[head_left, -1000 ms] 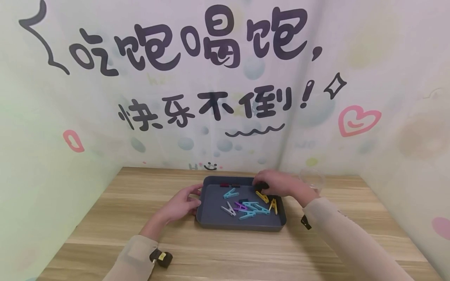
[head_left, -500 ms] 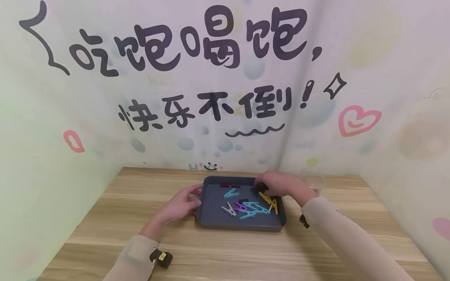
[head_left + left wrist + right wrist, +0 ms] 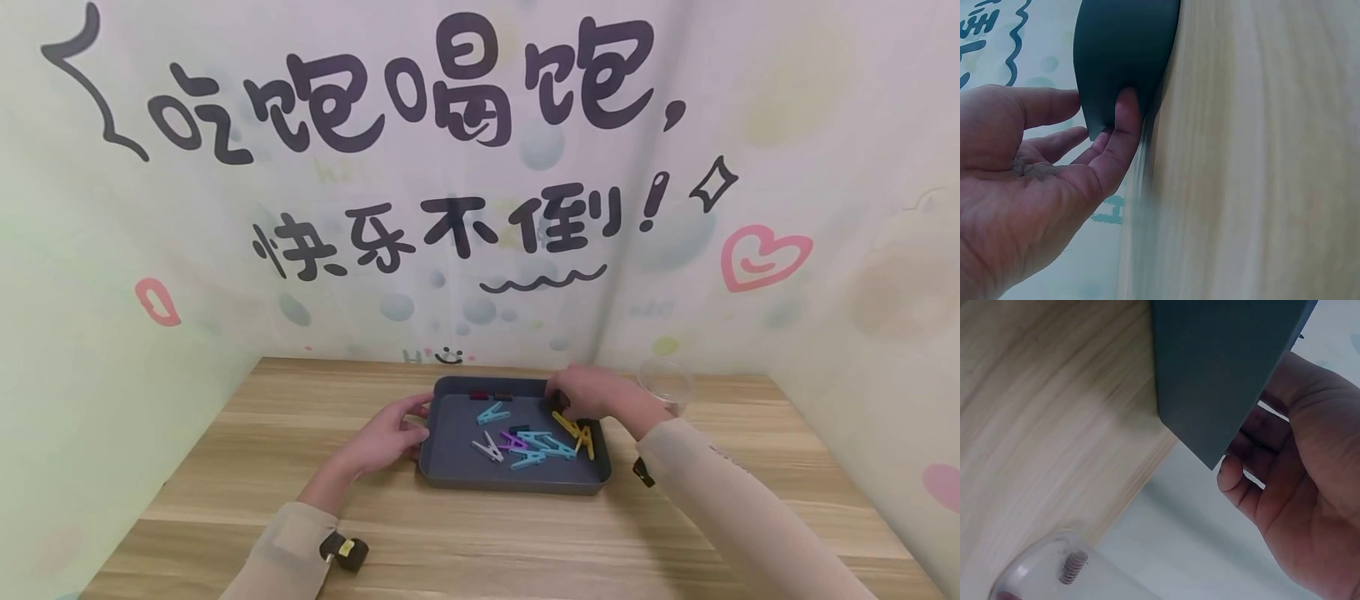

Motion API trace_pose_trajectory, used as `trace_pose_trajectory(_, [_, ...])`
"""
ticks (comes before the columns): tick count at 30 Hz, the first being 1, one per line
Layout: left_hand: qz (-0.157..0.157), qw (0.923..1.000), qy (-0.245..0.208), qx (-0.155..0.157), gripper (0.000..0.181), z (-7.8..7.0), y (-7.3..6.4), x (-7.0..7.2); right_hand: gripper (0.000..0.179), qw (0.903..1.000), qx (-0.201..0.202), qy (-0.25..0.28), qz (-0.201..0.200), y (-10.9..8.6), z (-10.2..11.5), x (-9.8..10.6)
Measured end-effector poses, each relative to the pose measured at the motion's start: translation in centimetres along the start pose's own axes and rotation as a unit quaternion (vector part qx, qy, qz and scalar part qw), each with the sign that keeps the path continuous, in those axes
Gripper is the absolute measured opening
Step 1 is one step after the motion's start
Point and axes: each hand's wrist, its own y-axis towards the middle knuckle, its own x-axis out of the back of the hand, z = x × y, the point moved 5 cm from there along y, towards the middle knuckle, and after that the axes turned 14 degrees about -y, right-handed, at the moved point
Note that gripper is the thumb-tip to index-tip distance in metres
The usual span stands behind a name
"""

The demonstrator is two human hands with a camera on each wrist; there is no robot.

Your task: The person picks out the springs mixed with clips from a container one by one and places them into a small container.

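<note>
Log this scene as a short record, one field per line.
surface: wooden table
container: gray tray
contents: blue clips, purple clip, pale clip, yellow clips, red piece
left hand: touching tray's left end
right hand: at tray's far right corner, grip hidden
right of tray: clear cup, coil visible through its wall

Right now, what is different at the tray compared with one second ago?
The right hand shifted slightly rightward; the upper yellow clip slid right, toward the lower yellow clip. Any new grip or release is hidden. Left hand, tray and blue clips stayed.
</note>
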Motion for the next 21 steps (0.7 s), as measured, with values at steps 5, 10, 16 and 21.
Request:
trace_pose_trajectory(5, [-0.003, 1.0, 0.005, 0.001, 0.062, 0.05, 0.02, 0.05, 0.035, 0.9999, -0.011, 0.007, -0.001, 0.21, -0.09, -0.29])
trace_pose_trajectory(10, [0.0, 1.0, 0.001, 0.002, 0.062, 0.08, 0.02, 0.03, 0.029, 0.9999, -0.015, 0.004, -0.008, 0.33, 0.03, -0.47])
trace_pose_trajectory(16, [0.002, 1.0, -0.001, 0.003, 0.062, 0.05, 0.01, -0.03, 0.023, 0.9998, -0.011, 0.004, -0.013, 0.46, -0.04, -0.57])
trace_pose_trajectory(21, [0.001, 1.0, -0.003, 0.003, 0.062, 0.05, -0.03, -0.03, 0.022, 0.9997, -0.001, 0.014, -0.022, 0.32, -0.15, -0.53])
